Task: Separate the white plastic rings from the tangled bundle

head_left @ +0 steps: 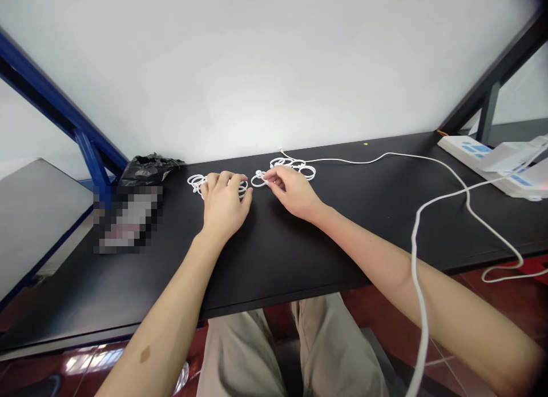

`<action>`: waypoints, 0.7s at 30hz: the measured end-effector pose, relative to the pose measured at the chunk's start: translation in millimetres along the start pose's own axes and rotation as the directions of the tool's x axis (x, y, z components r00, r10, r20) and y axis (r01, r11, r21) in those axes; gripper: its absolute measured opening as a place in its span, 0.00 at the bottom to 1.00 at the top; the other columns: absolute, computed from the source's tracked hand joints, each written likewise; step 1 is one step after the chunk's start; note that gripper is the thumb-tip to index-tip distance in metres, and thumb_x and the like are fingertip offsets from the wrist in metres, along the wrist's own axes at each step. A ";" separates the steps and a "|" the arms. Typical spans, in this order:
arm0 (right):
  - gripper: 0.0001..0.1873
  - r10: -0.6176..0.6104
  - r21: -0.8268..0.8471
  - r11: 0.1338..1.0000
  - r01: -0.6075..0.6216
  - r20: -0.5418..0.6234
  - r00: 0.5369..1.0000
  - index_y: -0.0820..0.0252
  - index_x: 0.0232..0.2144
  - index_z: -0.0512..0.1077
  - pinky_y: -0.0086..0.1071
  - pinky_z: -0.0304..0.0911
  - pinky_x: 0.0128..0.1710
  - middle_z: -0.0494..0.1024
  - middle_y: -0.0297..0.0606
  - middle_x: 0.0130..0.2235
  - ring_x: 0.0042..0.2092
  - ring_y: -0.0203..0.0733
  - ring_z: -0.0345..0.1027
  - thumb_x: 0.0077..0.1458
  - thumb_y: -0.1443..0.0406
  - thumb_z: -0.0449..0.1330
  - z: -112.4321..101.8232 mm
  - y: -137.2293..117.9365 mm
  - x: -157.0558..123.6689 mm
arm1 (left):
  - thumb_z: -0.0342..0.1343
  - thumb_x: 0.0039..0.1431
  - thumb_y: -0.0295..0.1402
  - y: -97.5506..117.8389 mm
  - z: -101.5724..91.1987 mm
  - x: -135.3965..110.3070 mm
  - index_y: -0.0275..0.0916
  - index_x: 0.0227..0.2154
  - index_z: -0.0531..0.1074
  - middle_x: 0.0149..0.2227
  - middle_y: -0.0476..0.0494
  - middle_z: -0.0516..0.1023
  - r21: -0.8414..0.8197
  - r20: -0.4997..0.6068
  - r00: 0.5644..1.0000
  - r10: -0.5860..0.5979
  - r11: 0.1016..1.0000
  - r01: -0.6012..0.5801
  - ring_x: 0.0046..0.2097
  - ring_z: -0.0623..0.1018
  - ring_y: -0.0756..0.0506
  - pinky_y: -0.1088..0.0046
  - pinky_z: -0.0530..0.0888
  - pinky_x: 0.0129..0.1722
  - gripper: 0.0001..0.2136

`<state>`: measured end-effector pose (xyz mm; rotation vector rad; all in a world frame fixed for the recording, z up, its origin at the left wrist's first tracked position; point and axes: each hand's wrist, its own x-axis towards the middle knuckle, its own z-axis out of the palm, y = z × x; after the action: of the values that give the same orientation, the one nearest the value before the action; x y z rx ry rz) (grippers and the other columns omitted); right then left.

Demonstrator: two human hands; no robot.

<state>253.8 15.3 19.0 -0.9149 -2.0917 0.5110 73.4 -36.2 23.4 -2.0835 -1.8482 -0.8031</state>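
Thin white rings with small knobs lie in two groups near the back of the black table. My left hand (223, 201) rests palm down over the left group of white rings (196, 181), fingers spread, hiding part of it. Between the thumb and fingertips of my right hand (294, 192) is a single white ring (258, 185), pinched at its right side. Just behind that hand is the other group of white rings (307, 172), partly covered by my knuckles.
A white cable (415, 237) loops across the right side and over my right forearm. At the far right stands a white device (483, 163) with blue labels. A crumpled black plastic bag (149, 168) and a pixelated flat object (131, 220) lie left. A pale wall (274, 71) closes the back.
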 end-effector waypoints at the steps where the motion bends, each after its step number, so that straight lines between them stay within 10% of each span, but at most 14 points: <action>1: 0.08 0.026 0.072 0.997 -0.025 -0.022 0.999 0.59 0.42 0.70 0.36 0.67 0.46 0.77 0.38 0.42 0.41 0.39 0.70 0.60 0.69 0.55 -0.1 -1.0 -0.3 | 0.53 0.63 0.37 1.2 0.1 0.0 0.41 0.47 0.74 0.49 0.36 0.76 -0.030 0.004 1.000 0.009 1.000 -0.008 0.52 0.68 0.31 0.50 0.65 0.50 0.13; 11: 0.21 0.092 0.528 0.839 -0.134 0.104 0.990 0.56 0.52 0.65 0.37 0.71 0.47 0.74 0.33 0.38 0.40 0.37 0.73 0.56 0.68 0.59 -0.7 -10.8 -1.2 | 0.55 0.63 0.41 8.0 0.0 -0.3 0.41 0.58 0.68 0.49 0.39 0.78 -0.198 0.115 0.991 0.069 0.979 -0.046 0.53 0.68 0.35 0.52 0.63 0.54 0.22; 21: 0.13 0.122 0.455 0.877 -0.153 0.097 0.988 0.56 0.45 0.69 0.34 0.69 0.40 0.74 0.33 0.36 0.36 0.36 0.71 0.58 0.62 0.60 -0.3 -12.8 -3.6 | 0.62 0.58 0.39 4.7 0.3 0.3 0.43 0.51 0.70 0.49 0.41 0.77 -0.210 0.118 0.989 0.091 0.976 -0.064 0.50 0.69 0.37 0.56 0.65 0.52 0.18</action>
<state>250.1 4.2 25.2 -0.7701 -1.8441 1.0756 78.0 -36.6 24.1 -2.3697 -1.8001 -0.8955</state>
